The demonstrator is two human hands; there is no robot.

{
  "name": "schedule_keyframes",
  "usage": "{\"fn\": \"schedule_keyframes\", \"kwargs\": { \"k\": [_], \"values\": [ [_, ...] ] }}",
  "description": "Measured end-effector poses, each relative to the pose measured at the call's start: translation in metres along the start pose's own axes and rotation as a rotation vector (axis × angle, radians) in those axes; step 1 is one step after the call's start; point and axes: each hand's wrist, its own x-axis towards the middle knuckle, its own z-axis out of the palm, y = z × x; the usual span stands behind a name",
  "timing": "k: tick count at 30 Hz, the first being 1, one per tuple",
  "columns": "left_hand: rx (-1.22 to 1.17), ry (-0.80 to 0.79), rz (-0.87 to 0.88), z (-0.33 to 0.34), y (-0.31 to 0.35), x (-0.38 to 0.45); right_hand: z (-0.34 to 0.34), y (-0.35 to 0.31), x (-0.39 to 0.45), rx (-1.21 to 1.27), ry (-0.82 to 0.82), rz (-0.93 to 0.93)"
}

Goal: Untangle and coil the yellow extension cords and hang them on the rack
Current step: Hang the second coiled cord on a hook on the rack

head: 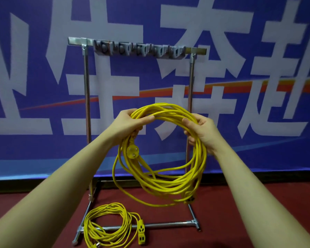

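Note:
A coiled yellow extension cord [161, 181] hangs in the air in front of the metal rack [86, 86]. My left hand [131, 122] grips the coil's upper left. At the upper right side, my right hand [202, 131] grips the loops. The cord's round yellow plug [132, 152] dangles under my left hand, and a dark-marked end piece [190, 198] hangs at the coil's bottom right. The rack's top bar carries a row of grey hooks [138, 50], all bare. A second yellow cord [106, 224] lies loosely looped on the floor by the rack's base, with its socket strip [141, 231] beside it.
A blue banner with large white characters [240, 86] covers the wall behind the rack. The floor is dark red carpet [218, 203]. The rack's base bar [168, 224] runs low across the floor near the second cord.

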Motion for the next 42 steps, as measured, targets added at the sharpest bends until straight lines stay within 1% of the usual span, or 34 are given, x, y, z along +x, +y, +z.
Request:
{"fn": "schedule_keyframes", "kwargs": {
  "k": [5, 11, 15, 19, 26, 29, 32, 34, 37, 40, 42],
  "values": [
    [-0.011, 0.06, 0.048, -0.001, -0.024, 0.055, -0.009, 0.009, 0.048, -0.068, 0.047, -0.011],
    [-0.035, 0.097, 0.066, -0.008, -0.078, 0.149, -0.027, 0.046, 0.14, -0.133, 0.047, -0.002],
    [-0.027, 0.131, 0.071, -0.02, -0.085, 0.209, -0.036, 0.051, 0.202, -0.15, 0.053, 0.0],
    [-0.004, 0.152, 0.074, -0.035, -0.055, 0.261, -0.044, 0.018, 0.255, -0.134, 0.063, 0.019],
    [-0.04, 0.205, 0.031, -0.055, 0.042, 0.349, -0.073, -0.09, 0.34, -0.135, 0.059, 0.053],
    [0.003, 0.248, -0.05, -0.059, 0.073, 0.373, -0.084, -0.139, 0.368, -0.184, 0.021, 0.104],
    [0.018, 0.275, -0.133, -0.058, 0.095, 0.377, -0.089, -0.174, 0.391, -0.266, -0.047, 0.163],
    [0.036, 0.295, -0.16, -0.054, 0.11, 0.376, -0.093, -0.185, 0.402, -0.271, -0.075, 0.196],
    [0.076, 0.302, -0.181, -0.046, 0.133, 0.384, -0.104, -0.193, 0.413, -0.238, -0.066, 0.245],
    [0.156, 0.228, -0.168, -0.045, 0.143, 0.399, -0.116, -0.196, 0.421, -0.234, -0.041, 0.286],
    [0.277, 0.175, -0.119, -0.05, 0.139, 0.409, -0.122, -0.192, 0.427, -0.236, -0.043, 0.316]
  ]
}}
